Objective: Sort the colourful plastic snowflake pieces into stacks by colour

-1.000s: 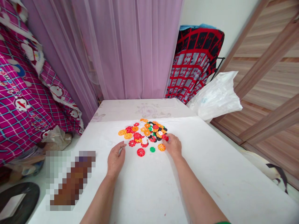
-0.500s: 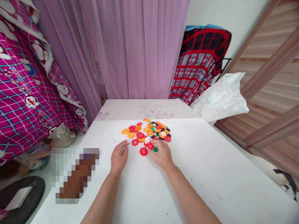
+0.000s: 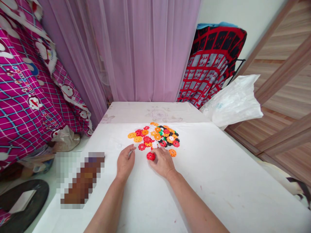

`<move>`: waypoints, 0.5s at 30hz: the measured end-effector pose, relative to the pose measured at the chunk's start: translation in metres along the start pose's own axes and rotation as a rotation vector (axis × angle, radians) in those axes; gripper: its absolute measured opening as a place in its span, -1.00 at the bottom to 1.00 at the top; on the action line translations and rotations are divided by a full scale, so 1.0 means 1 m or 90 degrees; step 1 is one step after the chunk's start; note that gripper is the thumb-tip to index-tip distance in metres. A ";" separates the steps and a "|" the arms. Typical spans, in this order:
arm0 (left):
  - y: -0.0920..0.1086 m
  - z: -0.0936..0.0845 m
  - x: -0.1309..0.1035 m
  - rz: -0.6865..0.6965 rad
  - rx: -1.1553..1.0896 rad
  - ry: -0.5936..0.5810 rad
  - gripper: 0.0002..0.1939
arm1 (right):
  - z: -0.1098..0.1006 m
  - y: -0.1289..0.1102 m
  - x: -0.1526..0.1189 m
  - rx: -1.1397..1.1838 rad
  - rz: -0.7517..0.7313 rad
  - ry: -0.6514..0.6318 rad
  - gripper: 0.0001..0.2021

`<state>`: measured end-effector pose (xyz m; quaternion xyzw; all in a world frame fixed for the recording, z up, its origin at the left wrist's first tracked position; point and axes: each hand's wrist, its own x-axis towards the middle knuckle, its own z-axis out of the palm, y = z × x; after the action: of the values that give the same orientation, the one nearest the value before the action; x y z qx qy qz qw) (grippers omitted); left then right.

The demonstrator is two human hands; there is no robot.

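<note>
A pile of flat, notched discs (image 3: pixel 157 135) in red, orange, white, green and black lies on the white-covered table (image 3: pixel 218 181). My right hand (image 3: pixel 162 161) is at the near edge of the pile, its thumb and fingers around a red disc (image 3: pixel 151 156). Just right of its fingers lies an orange disc (image 3: pixel 172 152). To the left, my left hand (image 3: pixel 126 161) rests near a loose red disc (image 3: pixel 142 147), its fingers curved and thumb close to them; whether anything is between them is too small to tell.
At the table's far right corner stands a white plastic bag (image 3: pixel 230 103). A pixelated brown object (image 3: pixel 84 181) lies near the left edge. Purple curtains (image 3: pixel 145 48) hang behind the table.
My right hand has moved slightly left onto the red disc. The green disc by its fingers no longer shows, and an orange disc now lies right of the hand.
</note>
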<state>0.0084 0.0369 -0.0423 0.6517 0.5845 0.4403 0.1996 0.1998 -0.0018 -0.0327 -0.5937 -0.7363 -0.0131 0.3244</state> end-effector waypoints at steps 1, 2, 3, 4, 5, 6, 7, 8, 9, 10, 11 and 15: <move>0.000 0.000 0.000 -0.001 0.002 0.000 -0.76 | 0.000 -0.001 0.000 0.001 0.002 0.000 -0.86; -0.001 0.000 0.000 -0.001 0.005 -0.001 -0.76 | 0.000 -0.001 0.000 0.003 0.003 0.000 -0.86; -0.002 0.000 -0.001 0.000 0.007 -0.002 -0.76 | 0.000 -0.002 0.000 0.007 0.003 0.000 -0.86; -0.003 0.000 -0.001 0.001 0.009 -0.002 -0.75 | -0.001 -0.002 0.001 0.013 0.000 0.000 -0.86; -0.004 0.001 -0.001 0.004 0.013 -0.003 -0.75 | -0.002 -0.001 0.000 0.020 -0.003 0.002 -0.86; -0.005 0.001 0.000 0.010 0.021 -0.005 -0.75 | -0.004 0.000 0.000 0.028 -0.006 0.007 -0.86; -0.005 0.002 0.000 0.019 0.035 -0.007 -0.74 | -0.007 0.002 -0.001 0.036 -0.006 0.017 -0.87; -0.005 0.004 0.001 0.031 0.055 -0.010 -0.73 | -0.010 0.005 -0.002 0.042 -0.003 0.033 -0.87; -0.004 0.006 0.002 0.045 0.080 -0.014 -0.70 | -0.012 0.008 -0.004 0.048 0.002 0.052 -0.88; -0.003 0.008 0.004 0.062 0.109 -0.022 -0.66 | -0.015 0.013 -0.007 0.051 0.008 0.072 -0.89; -0.001 0.010 0.005 0.076 0.140 -0.031 -0.62 | -0.018 0.017 -0.010 0.054 0.016 0.089 -0.89; 0.012 0.017 0.014 0.094 0.243 -0.077 -0.55 | -0.023 0.036 -0.023 0.057 0.053 0.114 -0.86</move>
<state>0.0277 0.0515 -0.0374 0.7439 0.5949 0.2952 0.0746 0.2439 -0.0208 -0.0389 -0.6052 -0.6787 -0.0196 0.4156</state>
